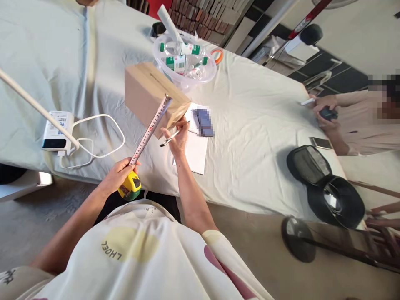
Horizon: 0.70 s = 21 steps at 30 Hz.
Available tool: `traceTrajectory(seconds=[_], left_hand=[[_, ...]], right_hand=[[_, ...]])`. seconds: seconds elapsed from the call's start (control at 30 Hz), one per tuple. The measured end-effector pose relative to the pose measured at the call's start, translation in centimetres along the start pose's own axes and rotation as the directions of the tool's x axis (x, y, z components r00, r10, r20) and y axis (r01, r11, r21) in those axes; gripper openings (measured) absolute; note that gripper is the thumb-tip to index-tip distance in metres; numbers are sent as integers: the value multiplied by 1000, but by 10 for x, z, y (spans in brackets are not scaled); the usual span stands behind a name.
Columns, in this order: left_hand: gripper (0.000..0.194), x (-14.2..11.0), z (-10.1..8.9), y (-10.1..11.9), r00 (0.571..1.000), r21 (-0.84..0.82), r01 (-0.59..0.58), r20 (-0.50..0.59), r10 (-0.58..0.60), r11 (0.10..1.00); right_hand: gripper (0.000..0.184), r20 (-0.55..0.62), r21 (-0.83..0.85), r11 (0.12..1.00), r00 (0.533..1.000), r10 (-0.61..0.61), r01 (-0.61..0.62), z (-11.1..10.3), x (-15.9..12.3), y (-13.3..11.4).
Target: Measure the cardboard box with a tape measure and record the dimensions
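Observation:
My left hand [118, 174] is closed around a yellow tape measure [130, 187] held off the table's near edge. Its blade [151, 128] runs up and away, and the hooked tip reaches the top edge of a brown cardboard box [146, 89] on the white cloth. My right hand [178, 137] is closed on a pen [170, 138] and rests against the box's near corner, over a white sheet of paper [196, 154].
A clear bowl [184, 81] with several green-labelled bottles stands behind the box. A white power bank [56, 131] with a looped cable lies at left. Another person's hands [326, 110] hold a dark object at right, near a phone [321, 143] and black case [325, 179].

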State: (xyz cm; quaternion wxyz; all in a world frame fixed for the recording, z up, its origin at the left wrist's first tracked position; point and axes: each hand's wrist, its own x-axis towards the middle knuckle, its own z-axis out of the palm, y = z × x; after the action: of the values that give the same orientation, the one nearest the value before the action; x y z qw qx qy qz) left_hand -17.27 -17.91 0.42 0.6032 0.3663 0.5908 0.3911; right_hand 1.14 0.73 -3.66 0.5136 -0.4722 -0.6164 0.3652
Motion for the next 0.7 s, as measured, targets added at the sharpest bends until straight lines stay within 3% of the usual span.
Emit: traceTrajectory(seconds=[0.13, 0.2, 0.33, 0.5, 0.7], left_hand=[[34, 0, 4, -4, 996, -77, 84, 42, -81, 993], [33, 2, 8, -5, 990, -109, 108, 98, -98, 988], [31, 11, 24, -4, 967, -139, 140, 230, -106, 980], [41, 28, 53, 8, 912, -159, 264, 362, -193, 951], [52, 68, 87, 9, 848, -287, 374, 490, -200, 882]], right_hand=[[71, 175, -159, 984, 983, -56, 84, -4, -9, 25], [70, 188, -168, 983, 981, -42, 75, -16, -18, 32], [67, -12, -76, 996, 999, 51, -52, -56, -39, 39], [67, -261, -88, 965, 941, 215, -245, -102, -71, 35], [35, -238, -129, 950, 938, 250, -286, -103, -92, 28]])
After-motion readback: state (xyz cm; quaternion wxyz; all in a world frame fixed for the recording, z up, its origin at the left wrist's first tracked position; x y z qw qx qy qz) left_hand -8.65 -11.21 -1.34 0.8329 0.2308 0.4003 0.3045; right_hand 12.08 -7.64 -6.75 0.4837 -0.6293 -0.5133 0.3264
